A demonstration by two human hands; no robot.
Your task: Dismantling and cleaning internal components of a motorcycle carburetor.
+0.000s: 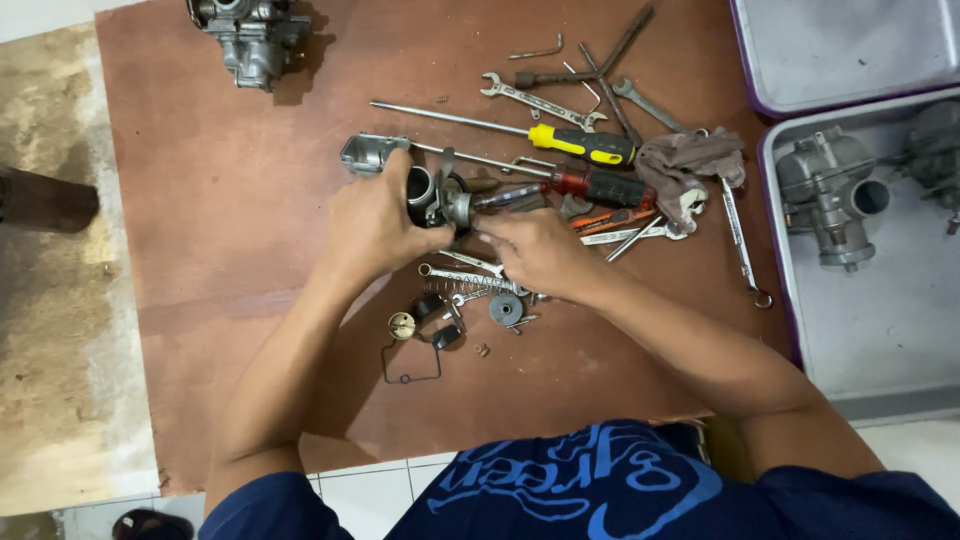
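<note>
My left hand (375, 225) grips a small metal carburetor body (432, 195) above the brown wooden board (220, 200). My right hand (535, 250) is closed beside it, its fingers touching the part's right side; whether it pinches a small piece is hidden. Just below the hands lie a coil spring (470, 280), a round dark disc (506, 308), a brass float piece (401, 325) and a thin black rubber gasket loop (410, 360).
Behind the hands lie a yellow-handled screwdriver (580, 145), a red-handled screwdriver (600, 187), several wrenches (535, 100) and a grey rag (690, 160). Another carburetor (250, 35) stands at the board's far left. Metal trays (880, 330) on the right hold a carburetor (830, 195).
</note>
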